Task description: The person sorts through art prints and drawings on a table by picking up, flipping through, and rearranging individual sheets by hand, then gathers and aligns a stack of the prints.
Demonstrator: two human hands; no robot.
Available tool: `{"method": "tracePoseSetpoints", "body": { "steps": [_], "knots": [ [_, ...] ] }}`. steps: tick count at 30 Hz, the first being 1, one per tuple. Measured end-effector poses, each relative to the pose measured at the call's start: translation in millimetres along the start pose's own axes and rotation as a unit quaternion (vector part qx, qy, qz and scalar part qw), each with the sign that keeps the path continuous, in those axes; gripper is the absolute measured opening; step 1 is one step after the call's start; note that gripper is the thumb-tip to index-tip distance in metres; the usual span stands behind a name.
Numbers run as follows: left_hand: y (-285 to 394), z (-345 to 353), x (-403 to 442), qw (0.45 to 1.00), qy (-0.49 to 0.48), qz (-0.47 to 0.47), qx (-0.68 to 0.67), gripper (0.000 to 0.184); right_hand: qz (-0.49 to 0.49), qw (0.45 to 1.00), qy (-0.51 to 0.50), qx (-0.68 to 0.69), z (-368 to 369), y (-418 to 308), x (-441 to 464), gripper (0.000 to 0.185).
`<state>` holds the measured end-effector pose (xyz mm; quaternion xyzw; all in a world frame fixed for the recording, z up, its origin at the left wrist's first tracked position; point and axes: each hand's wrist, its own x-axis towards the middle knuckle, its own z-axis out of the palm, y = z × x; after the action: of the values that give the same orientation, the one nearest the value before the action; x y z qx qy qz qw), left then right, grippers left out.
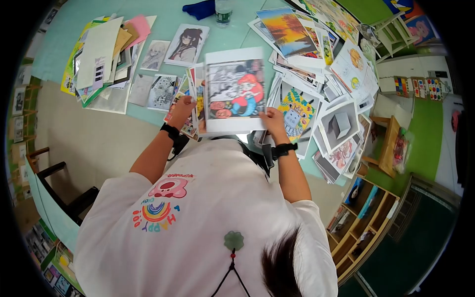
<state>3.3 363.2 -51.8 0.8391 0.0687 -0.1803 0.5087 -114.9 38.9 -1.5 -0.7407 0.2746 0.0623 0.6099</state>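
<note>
Between my two hands is a white-bordered picture sheet [235,89] showing a red-haired mermaid with a blue tail against a grey background; it is slightly blurred. My left hand [183,110] is closed on the left edges of several sheets just behind and beside it. At the lower right edge of the mermaid picture, my right hand [273,121] pinches the paper. Just beyond my left hand lie a black-and-white drawing [162,92] and a print of a dark-haired figure [187,44]. A yellow picture with a grey robot-like figure [297,114] rests right of my right hand.
A mixed pile of papers and folders [101,54] sits at the left of the pale green table [54,54]. Many overlapping prints, including a sunset picture [288,30], cover the right side. A water bottle [223,14] and blue cloth [199,9] stand at the far edge.
</note>
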Motion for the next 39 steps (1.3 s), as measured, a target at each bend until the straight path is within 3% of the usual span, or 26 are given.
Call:
{"method": "tracePoseSetpoints", "body": {
  "steps": [1,4,11,20,23,27,30,33,36,39],
  "knots": [
    [13,0,-3,0.999,-0.011,-0.048,-0.002,0.052,-0.012,0.998,0.034,0.042,-17,14,-4,0.014],
    [4,13,2,0.994,-0.001,-0.058,-0.091,0.060,0.005,0.992,0.116,0.055,-84,48,-32,0.014],
    [-19,26,13,0.998,0.011,-0.017,-0.054,0.062,0.060,0.976,0.197,0.066,-169,102,-87,0.010],
    [-48,29,27,1.000,0.019,0.001,0.012,0.065,0.090,0.971,0.220,-0.039,-163,131,-79,0.025],
    [-52,29,27,0.999,0.022,0.019,-0.033,0.067,0.100,0.961,0.233,-0.114,-157,136,-74,0.030],
    [-62,30,32,0.999,0.023,0.024,-0.019,0.067,0.079,0.956,0.227,-0.170,-144,108,-85,0.035],
    [-70,30,36,0.999,0.016,0.023,0.046,0.072,0.104,0.933,0.248,-0.241,-137,94,-92,0.039],
    [-28,25,11,0.999,0.006,-0.012,0.030,0.068,-0.009,0.856,0.320,-0.405,-130,79,-92,0.041],
    [-16,32,3,0.995,0.020,-0.047,-0.087,0.063,-0.116,0.920,0.270,-0.261,-121,60,-68,0.040],
    [-3,28,-10,0.958,-0.069,-0.121,-0.251,0.050,-0.091,0.989,0.089,-0.076,-95,43,-32,0.029]
  ]
}}
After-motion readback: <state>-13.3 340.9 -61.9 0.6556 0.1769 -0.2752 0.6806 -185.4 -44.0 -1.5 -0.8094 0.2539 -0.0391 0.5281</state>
